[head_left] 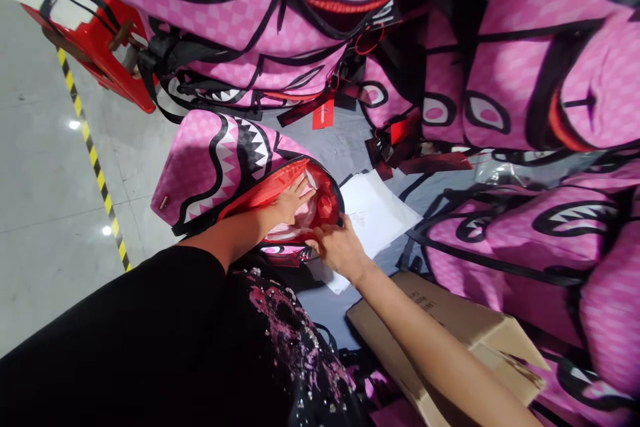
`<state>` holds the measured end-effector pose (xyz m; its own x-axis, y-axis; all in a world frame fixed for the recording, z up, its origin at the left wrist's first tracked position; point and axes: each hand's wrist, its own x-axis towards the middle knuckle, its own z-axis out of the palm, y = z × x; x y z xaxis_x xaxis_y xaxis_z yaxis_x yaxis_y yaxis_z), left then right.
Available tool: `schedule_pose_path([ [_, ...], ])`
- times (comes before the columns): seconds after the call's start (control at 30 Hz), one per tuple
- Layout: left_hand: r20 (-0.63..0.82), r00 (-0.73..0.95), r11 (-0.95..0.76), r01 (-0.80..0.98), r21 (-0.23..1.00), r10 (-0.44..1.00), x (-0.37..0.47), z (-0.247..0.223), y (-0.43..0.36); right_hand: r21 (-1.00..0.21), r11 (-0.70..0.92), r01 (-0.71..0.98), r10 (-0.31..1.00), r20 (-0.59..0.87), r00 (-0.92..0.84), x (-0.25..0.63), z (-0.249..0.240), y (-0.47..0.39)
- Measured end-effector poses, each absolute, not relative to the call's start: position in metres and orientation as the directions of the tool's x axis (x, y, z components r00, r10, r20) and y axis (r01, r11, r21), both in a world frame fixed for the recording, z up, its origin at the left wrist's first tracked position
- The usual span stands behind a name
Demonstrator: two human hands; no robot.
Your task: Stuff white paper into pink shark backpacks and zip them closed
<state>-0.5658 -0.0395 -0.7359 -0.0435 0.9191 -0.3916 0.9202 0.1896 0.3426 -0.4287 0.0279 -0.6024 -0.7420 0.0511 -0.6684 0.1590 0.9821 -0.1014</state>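
A pink checkered backpack [195,153] with a shark-mouth print lies unzipped in front of me, its mouth facing me. Red lining [327,197] shows inside, along with crumpled pale pink material [307,213] whose kind I cannot make out. My left hand [293,201] reaches into the opening, fingers outstretched over that material and holding nothing visible. At the right end of the opening, my right hand [337,247] has its fingers curled over the backpack's edge. White paper sheets [377,207] lie just beyond that hand.
More pink backpacks [520,100] are piled behind and to the right. A cardboard box [440,320] stands under my right forearm. At the upper left is a red plastic stool [115,60]. Yellow-black tape [95,153] crosses the tiled floor [45,167].
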Motion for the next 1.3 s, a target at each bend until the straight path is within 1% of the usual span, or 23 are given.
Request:
schedule_pose_path([
  [0.1, -0.285, -0.013, 0.128, 0.913, 0.388, 0.958, -0.568, -0.725, -0.046, -0.151, 0.982, 0.117, 0.002, -0.604, -0.797, -0.412, -0.602, 0.035],
  [0.2, -0.204, 0.067, 0.026, 0.908, 0.419, 0.977, -0.565, -0.721, -0.057, -0.151, 0.981, 0.121, 0.017, -0.559, -0.829, -0.406, -0.607, 0.038],
  [0.3, -0.247, 0.117, 0.004, 0.898, 0.440, 0.962, -0.554, -0.729, -0.067, -0.172, 0.978, 0.120, 0.011, -0.530, -0.848, -0.406, -0.610, 0.039],
  [0.37, -0.303, 0.104, 0.023, 0.921, 0.389, 0.947, -0.545, -0.736, -0.070, -0.198, 0.974, 0.113, -0.006, -0.517, -0.856, -0.405, -0.611, 0.039],
  [0.43, -0.354, 0.064, 0.054, 0.948, 0.314, 0.933, -0.536, -0.741, -0.069, -0.216, 0.970, 0.109, -0.015, -0.504, -0.864, -0.404, -0.611, 0.040],
  [0.5, -0.387, 0.021, 0.091, 0.959, 0.268, 0.922, -0.531, -0.743, -0.066, -0.219, 0.970, 0.107, -0.015, -0.490, -0.871, -0.402, -0.611, 0.040],
  [0.57, -0.363, 0.023, 0.081, 0.960, 0.269, 0.932, -0.528, -0.744, -0.064, -0.213, 0.971, 0.108, -0.007, -0.476, -0.879, -0.399, -0.612, 0.040],
  [0.67, -0.298, 0.066, 0.020, 0.961, 0.276, 0.952, -0.526, -0.748, -0.063, -0.200, 0.972, 0.121, 0.016, -0.460, -0.888, -0.397, -0.615, 0.039],
  [0.8, -0.356, 0.078, 0.014, 0.969, 0.249, 0.931, -0.526, -0.748, -0.064, -0.209, 0.967, 0.142, 0.035, -0.447, -0.894, -0.395, -0.618, 0.039],
  [0.83, -0.339, 0.092, -0.004, 0.968, 0.250, 0.936, -0.527, -0.745, -0.064, -0.216, 0.965, 0.149, 0.040, -0.440, -0.897, -0.394, -0.619, 0.038],
  [0.9, -0.255, 0.101, -0.034, 0.966, 0.256, 0.962, -0.534, -0.735, -0.061, -0.225, 0.961, 0.162, 0.054, -0.422, -0.905, -0.392, -0.620, 0.037],
  [0.97, -0.194, 0.049, 0.003, 0.966, 0.258, 0.980, -0.544, -0.724, -0.053, -0.226, 0.959, 0.169, 0.065, -0.404, -0.912, -0.391, -0.621, 0.036],
  [1.0, -0.188, 0.005, 0.044, 0.966, 0.256, 0.982, -0.549, -0.720, -0.047, -0.225, 0.959, 0.171, 0.070, -0.398, -0.915, -0.390, -0.622, 0.036],
  [1.07, -0.212, -0.063, 0.115, 0.962, 0.247, 0.975, -0.559, -0.716, -0.033, -0.223, 0.959, 0.173, 0.074, -0.392, -0.917, -0.389, -0.622, 0.034],
  [1.3, -0.298, -0.086, 0.158, 0.961, 0.229, 0.951, -0.565, -0.728, -0.007, -0.205, 0.963, 0.178, 0.088, -0.384, -0.919, -0.391, -0.627, 0.030],
])
